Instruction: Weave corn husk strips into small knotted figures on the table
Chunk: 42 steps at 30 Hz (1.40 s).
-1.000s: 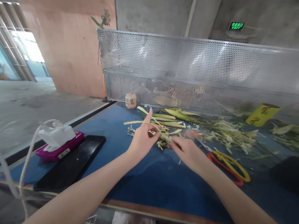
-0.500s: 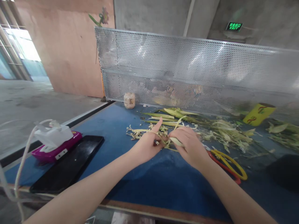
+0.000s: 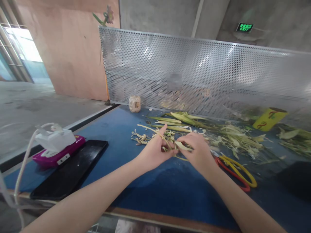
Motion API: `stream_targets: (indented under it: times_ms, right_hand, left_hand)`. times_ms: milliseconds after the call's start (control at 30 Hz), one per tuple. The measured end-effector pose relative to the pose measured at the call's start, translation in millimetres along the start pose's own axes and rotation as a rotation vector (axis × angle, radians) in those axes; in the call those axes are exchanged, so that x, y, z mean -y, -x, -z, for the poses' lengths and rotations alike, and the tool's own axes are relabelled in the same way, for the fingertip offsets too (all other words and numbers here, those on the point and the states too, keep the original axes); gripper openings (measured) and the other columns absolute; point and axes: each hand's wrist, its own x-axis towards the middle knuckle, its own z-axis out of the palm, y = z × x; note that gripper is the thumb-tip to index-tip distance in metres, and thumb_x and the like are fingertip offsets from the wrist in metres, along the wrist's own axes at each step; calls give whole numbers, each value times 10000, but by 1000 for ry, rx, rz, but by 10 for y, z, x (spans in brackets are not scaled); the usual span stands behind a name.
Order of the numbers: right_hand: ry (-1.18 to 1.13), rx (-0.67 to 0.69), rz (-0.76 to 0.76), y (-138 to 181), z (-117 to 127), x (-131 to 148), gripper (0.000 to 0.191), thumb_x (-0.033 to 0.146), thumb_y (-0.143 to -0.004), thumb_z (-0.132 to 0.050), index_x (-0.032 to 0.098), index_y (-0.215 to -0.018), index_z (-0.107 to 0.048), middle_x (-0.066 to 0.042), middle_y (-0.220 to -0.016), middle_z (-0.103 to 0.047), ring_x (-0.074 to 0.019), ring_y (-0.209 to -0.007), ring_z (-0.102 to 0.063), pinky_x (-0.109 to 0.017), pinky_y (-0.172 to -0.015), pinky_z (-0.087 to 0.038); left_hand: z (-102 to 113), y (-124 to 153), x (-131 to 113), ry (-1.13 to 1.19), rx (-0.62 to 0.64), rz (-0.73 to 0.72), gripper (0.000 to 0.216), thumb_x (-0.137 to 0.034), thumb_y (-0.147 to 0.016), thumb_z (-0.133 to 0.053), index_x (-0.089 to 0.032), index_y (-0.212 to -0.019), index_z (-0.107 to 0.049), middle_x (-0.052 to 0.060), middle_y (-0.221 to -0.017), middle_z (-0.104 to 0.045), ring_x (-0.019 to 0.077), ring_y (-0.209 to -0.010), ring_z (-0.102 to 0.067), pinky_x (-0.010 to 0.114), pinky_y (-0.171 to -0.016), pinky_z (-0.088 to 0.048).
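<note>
Both my hands meet over a small pale green flower stalk (image 3: 181, 146) at the middle of the blue table (image 3: 155, 191). My left hand (image 3: 155, 150) pinches a thin leaf strip that runs up and left from it, index finger raised. My right hand (image 3: 198, 150) is closed on the stalk's thicker end. Under them lies a small heap of stripped leaves and buds (image 3: 143, 137).
More cut stems and leaves (image 3: 218, 131) spread behind along a perforated metal screen (image 3: 194, 71). Red and yellow scissors (image 3: 236, 171) lie right of my right hand. A black phone (image 3: 70, 170), a magenta box with a white charger (image 3: 58, 147), a small jar (image 3: 135, 103) and a yellow cup (image 3: 269, 119) are around.
My right hand rose from the table and took the stalk; my left hand drew in beside it. A thin strip now runs out to the upper left from my left fingers.
</note>
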Motion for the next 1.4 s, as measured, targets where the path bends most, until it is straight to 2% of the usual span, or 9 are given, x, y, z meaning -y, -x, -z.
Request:
stream_targets:
  times_ms: [167, 267, 433, 533, 633, 767, 1000, 1200, 1400]
  right_hand:
    - [-83, 32, -158, -24, 10, -12, 107, 274, -768, -568, 190, -710, -599, -18, -667, -626, -171, -666, -554, -325, -671, -373]
    - [-166, 99, -139, -37, 96, -30, 66, 266, -759, -577, 209, -751, -610, -6, -711, -650, -169, -703, -581, -324, -698, -407]
    - [-419, 311, -130, -54, 238, -3, 162, 168, -816, -460, 220, -864, -606, -9, -831, -674, -141, -789, -617, -285, -721, -464]
    - [-545, 367, -130, -59, 231, 34, 173, 129, -774, -520, 208, -922, -564, -6, -864, -665, -119, -812, -613, -254, -740, -470]
    - [-526, 326, -112, -49, 173, 68, 132, 146, -752, -567, 207, -868, -559, 2, -838, -647, -114, -795, -598, -238, -706, -458]
    - [-479, 284, -85, -21, 105, 74, 21, 196, -777, -546, 201, -788, -527, 15, -724, -588, -101, -661, -542, -228, -609, -431]
    - [-481, 73, -162, -36, 52, -47, 166, 241, -767, -535, 210, -708, -383, 11, -688, -503, -115, -629, -513, -259, -587, -433]
    - [-332, -96, -32, 13, 75, 2, 128, 183, -761, -546, 218, -727, -427, -13, -750, -572, -136, -701, -577, -267, -619, -464]
    - [-310, -49, 1, 32, 78, 44, 48, 206, -765, -567, 222, -800, -538, -23, -855, -614, -151, -771, -632, -294, -708, -498]
  left_hand:
    - [55, -22, 17, 5, -181, -13, 1053, -226, -699, -623, -140, -1356, 194, 42, -790, -648, 153, -720, -589, 311, -683, -468]
    - [99, -20, 22, 68, -259, -33, 1109, -242, -684, -649, -208, -1333, 249, 44, -879, -633, 124, -685, -567, 298, -658, -472]
    - [138, -35, 42, 102, -275, -31, 1128, -231, -665, -671, -187, -1342, 230, 23, -775, -627, 138, -662, -577, 307, -644, -471]
    - [137, -46, 58, 111, -258, -26, 1125, -214, -653, -677, -186, -1352, 204, 21, -767, -631, 146, -676, -588, 319, -668, -474]
    - [118, -43, 64, 108, -222, -19, 1112, -172, -648, -667, -164, -1358, 189, 15, -750, -629, 146, -701, -592, 322, -704, -468]
    - [88, -25, 42, 52, -187, -9, 1084, -145, -647, -653, -160, -1367, 157, 4, -736, -631, 124, -670, -573, 293, -670, -449]
    - [81, -32, -17, 221, -137, 13, 1099, -165, -628, -681, -166, -1372, 127, -10, -711, -606, 96, -609, -529, 223, -528, -393]
    - [73, -29, -6, 317, -83, 49, 1088, -167, -634, -678, -196, -1371, 121, -25, -698, -595, 46, -451, -438, 183, -405, -323]
    - [58, -12, -13, 301, 32, 73, 1000, -154, -634, -683, -162, -1373, -9, -54, -604, -558, 38, -407, -415, 171, -377, -315]
